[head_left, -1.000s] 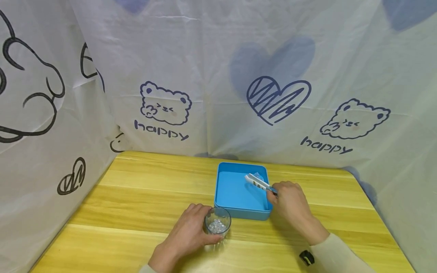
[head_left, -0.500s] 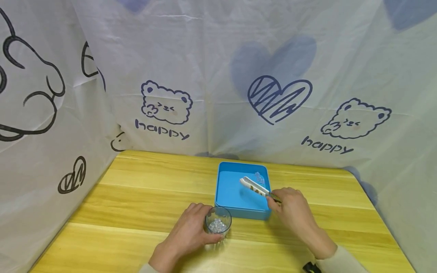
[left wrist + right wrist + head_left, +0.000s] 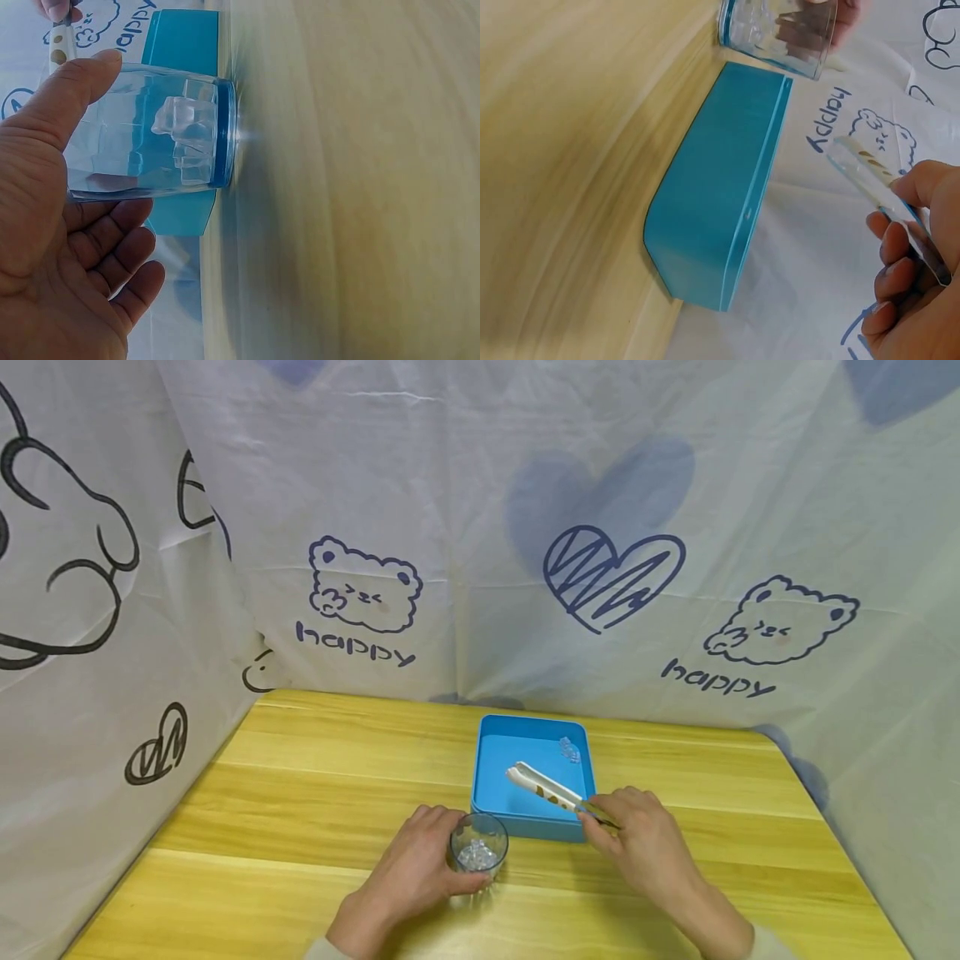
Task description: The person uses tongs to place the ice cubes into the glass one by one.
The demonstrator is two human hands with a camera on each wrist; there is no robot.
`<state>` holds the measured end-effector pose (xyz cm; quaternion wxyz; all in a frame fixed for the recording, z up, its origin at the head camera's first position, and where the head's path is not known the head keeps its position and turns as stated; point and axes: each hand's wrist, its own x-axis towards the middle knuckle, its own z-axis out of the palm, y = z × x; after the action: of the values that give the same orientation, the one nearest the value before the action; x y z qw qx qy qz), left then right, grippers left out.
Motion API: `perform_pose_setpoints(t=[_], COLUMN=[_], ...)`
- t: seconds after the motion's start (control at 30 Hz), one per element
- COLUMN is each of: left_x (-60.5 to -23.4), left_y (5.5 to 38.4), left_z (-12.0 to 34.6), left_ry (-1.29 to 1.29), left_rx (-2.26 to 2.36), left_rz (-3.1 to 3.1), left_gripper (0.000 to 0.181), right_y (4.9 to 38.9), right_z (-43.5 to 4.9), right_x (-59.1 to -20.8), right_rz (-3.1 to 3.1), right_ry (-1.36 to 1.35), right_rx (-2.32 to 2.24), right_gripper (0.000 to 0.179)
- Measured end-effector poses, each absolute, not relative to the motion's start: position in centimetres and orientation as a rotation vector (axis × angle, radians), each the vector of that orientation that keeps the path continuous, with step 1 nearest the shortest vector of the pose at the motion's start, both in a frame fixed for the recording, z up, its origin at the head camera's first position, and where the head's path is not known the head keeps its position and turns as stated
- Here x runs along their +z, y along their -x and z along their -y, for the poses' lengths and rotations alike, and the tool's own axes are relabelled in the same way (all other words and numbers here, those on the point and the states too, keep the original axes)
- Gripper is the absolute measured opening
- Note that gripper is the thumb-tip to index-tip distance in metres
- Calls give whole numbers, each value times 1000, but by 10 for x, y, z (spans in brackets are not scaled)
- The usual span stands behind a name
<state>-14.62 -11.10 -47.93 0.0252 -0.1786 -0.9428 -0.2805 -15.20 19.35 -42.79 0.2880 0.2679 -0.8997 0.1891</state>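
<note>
My left hand [image 3: 420, 870] holds a clear drinking glass [image 3: 491, 835] around its side, thumb in front and fingers behind. The glass stands upright on the table, with several clear cube-like pieces [image 3: 187, 124] at its bottom. A pair of tongs [image 3: 551, 787] with white, brown-spotted arms is gripped by my right hand [image 3: 648, 839]. Their tips hang over the blue box [image 3: 532, 827], pointing left; whether a piece sits between them I cannot tell. A small cluster of clear pieces [image 3: 570, 750] lies in the box's far right corner.
The wood-grain table [image 3: 315, 768] extends on both sides of the box and glass. A white cloth [image 3: 480, 635] printed with hearts and bears hangs behind and at the sides. The box's near wall is close to the glass.
My right hand has drawn the tongs back toward me and left, away from the far right corner, uncovering the clear pieces there. The left hand and glass stay in place.
</note>
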Motion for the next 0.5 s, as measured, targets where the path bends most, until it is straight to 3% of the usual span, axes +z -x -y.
perform_pose_setpoints(t=[0.27, 0.43, 0.5], left_x=[-480, -478, -477], left_y=[145, 144, 144], left_z=[112, 112, 111], left_ry=[558, 555, 558], left_rx=[-871, -879, -882], left_rz=[2909, 2909, 2906], left_gripper=[79, 79, 78], right_y=[146, 141, 139], right_z=[-193, -189, -188], right_x=[-438, -442, -444], right_rz=[2291, 2264, 2273], right_ry=[-894, -967, -982], right_rx=[617, 680, 688], right_gripper=[7, 19, 15])
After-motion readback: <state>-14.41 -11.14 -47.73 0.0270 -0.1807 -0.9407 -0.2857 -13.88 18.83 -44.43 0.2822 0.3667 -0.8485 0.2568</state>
